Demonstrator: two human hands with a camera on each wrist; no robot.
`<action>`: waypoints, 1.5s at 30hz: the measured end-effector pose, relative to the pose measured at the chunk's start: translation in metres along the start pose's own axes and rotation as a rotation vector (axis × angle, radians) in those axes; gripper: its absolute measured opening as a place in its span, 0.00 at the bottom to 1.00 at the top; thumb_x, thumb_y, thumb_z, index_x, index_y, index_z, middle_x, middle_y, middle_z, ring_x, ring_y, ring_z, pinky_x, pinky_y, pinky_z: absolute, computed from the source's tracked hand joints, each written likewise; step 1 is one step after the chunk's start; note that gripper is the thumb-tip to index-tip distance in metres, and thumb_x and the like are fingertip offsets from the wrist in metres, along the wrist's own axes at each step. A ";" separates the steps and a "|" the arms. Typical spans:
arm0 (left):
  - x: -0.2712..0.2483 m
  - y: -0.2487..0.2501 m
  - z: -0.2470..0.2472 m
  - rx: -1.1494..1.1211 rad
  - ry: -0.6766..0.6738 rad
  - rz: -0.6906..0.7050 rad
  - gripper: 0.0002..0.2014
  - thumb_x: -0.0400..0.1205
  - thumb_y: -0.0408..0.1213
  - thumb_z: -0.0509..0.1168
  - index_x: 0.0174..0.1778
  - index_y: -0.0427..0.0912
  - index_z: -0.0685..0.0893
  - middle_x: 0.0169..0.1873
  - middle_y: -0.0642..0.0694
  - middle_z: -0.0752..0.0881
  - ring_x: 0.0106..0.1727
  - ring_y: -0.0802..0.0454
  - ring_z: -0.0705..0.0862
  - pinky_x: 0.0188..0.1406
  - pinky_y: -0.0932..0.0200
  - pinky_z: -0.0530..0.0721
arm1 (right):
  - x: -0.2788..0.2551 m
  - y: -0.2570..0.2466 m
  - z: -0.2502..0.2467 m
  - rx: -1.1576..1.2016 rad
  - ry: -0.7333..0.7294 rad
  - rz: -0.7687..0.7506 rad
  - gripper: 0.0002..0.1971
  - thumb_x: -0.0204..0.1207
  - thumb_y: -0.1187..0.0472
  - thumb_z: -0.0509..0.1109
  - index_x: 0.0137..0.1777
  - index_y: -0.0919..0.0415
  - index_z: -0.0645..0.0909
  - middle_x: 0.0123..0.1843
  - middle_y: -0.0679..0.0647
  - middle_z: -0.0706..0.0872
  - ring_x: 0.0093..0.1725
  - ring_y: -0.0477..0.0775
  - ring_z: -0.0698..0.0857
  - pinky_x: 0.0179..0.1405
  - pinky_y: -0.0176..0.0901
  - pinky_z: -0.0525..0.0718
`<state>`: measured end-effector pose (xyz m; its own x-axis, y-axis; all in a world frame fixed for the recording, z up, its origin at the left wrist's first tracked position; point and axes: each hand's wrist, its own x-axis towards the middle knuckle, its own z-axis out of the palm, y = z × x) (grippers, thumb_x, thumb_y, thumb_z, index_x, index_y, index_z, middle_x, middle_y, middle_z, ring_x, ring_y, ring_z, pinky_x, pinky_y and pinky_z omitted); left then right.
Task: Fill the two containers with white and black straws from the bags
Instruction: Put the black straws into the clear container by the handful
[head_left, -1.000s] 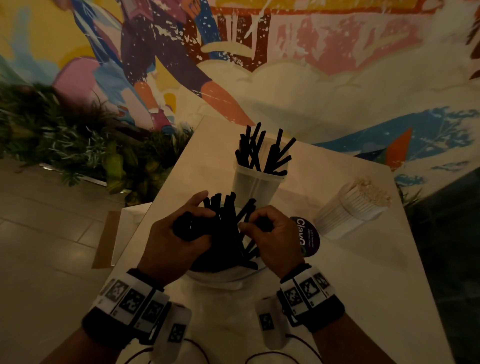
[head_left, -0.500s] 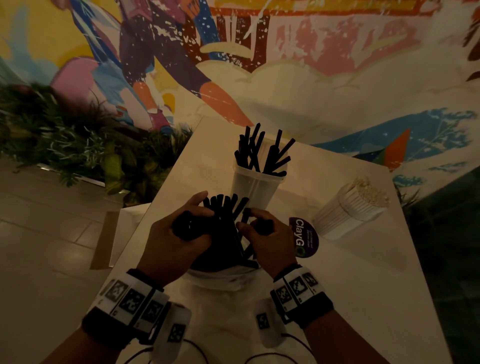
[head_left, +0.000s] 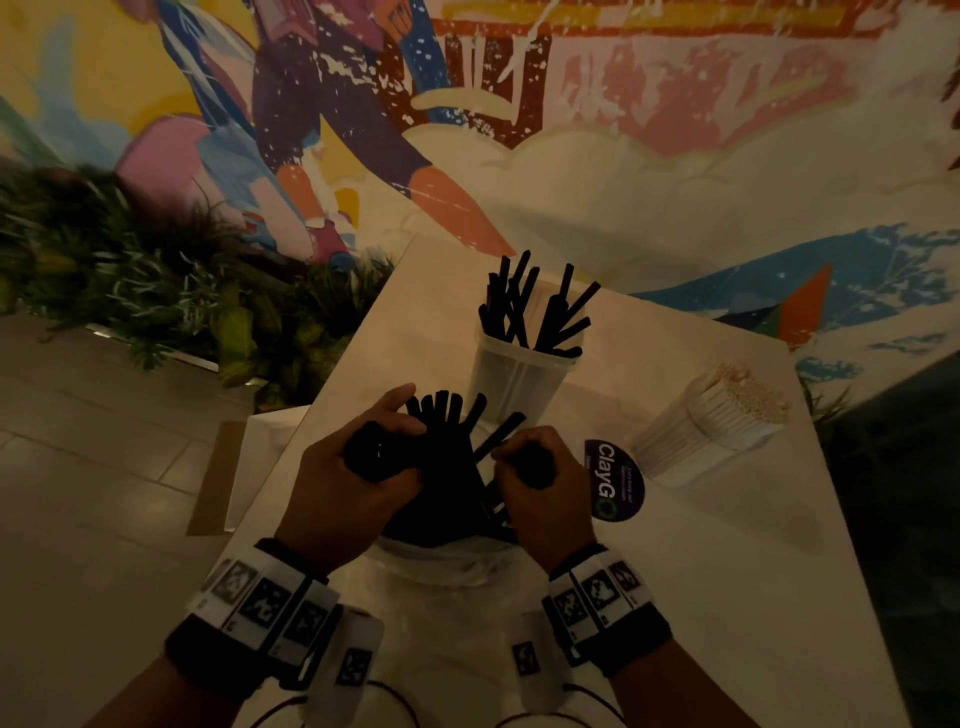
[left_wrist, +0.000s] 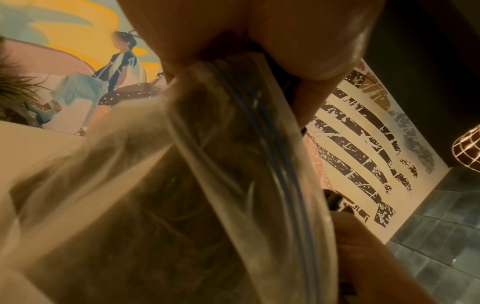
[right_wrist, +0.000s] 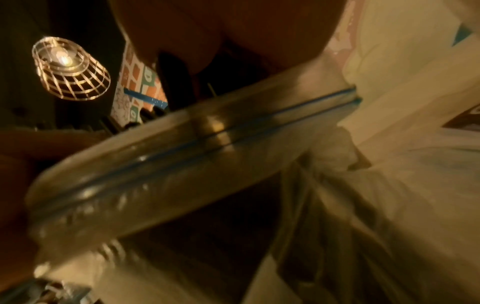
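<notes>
Just in front of the clear container (head_left: 519, 382), on its near side, both hands work at a bundle of black straws (head_left: 441, 467) standing out of a clear zip bag (head_left: 441, 558) on the pale table (head_left: 727, 597). The left hand (head_left: 343, 493) is curled round a clump of the straws on the left of the bundle, thumb laid over the top; the right hand (head_left: 545, 499) is curled round a few straws on the right. The container itself stands upright with more black straws (head_left: 530, 312) fanned out of its mouth.

Right of the container lies a bundle of white straws (head_left: 717, 421), tipped on its side, and between it and the right hand a dark round sticker (head_left: 613, 480) is stuck on the table.

The left wrist view gives what the head view cannot: the bag's blue zip strip (left_wrist: 272, 144) runs up close to the fingers (left_wrist: 298, 41), with the crumpled plastic filling most of the picture. The right wrist view shows the same strip (right_wrist: 207, 133) crossing slantwise, black straw ends beyond it, and a caged hanging lamp (right_wrist: 68, 70) overhead.

The table's left edge runs close past the left wrist, with floor and green plants (head_left: 156, 291) beyond; the far corner lies behind the container. Bare tabletop spreads to the right of the right hand.
</notes>
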<state>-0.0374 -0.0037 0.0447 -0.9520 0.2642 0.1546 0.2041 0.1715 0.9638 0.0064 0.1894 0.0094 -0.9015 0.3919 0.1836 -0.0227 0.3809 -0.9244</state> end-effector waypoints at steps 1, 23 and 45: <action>0.000 0.000 0.000 0.003 0.002 -0.001 0.16 0.67 0.25 0.77 0.47 0.44 0.85 0.67 0.61 0.79 0.63 0.68 0.80 0.57 0.75 0.78 | 0.001 0.003 -0.002 0.013 -0.015 -0.002 0.09 0.71 0.71 0.71 0.41 0.54 0.80 0.37 0.48 0.86 0.37 0.51 0.86 0.40 0.56 0.87; 0.000 0.001 -0.006 0.088 0.017 0.022 0.18 0.66 0.27 0.78 0.48 0.46 0.84 0.66 0.64 0.77 0.62 0.76 0.77 0.53 0.83 0.74 | 0.039 -0.114 -0.049 0.578 -0.064 -0.121 0.13 0.66 0.80 0.63 0.35 0.61 0.78 0.36 0.62 0.85 0.34 0.61 0.80 0.36 0.49 0.81; 0.003 -0.007 -0.008 -0.053 0.023 0.020 0.17 0.61 0.41 0.74 0.46 0.50 0.85 0.67 0.67 0.77 0.65 0.67 0.79 0.61 0.73 0.77 | 0.167 -0.075 -0.025 0.166 0.280 -0.039 0.05 0.64 0.57 0.74 0.30 0.49 0.82 0.34 0.55 0.87 0.39 0.59 0.87 0.49 0.65 0.85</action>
<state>-0.0439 -0.0116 0.0401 -0.9530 0.2448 0.1786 0.2116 0.1154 0.9705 -0.1318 0.2471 0.1172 -0.7454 0.6035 0.2833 -0.1455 0.2674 -0.9525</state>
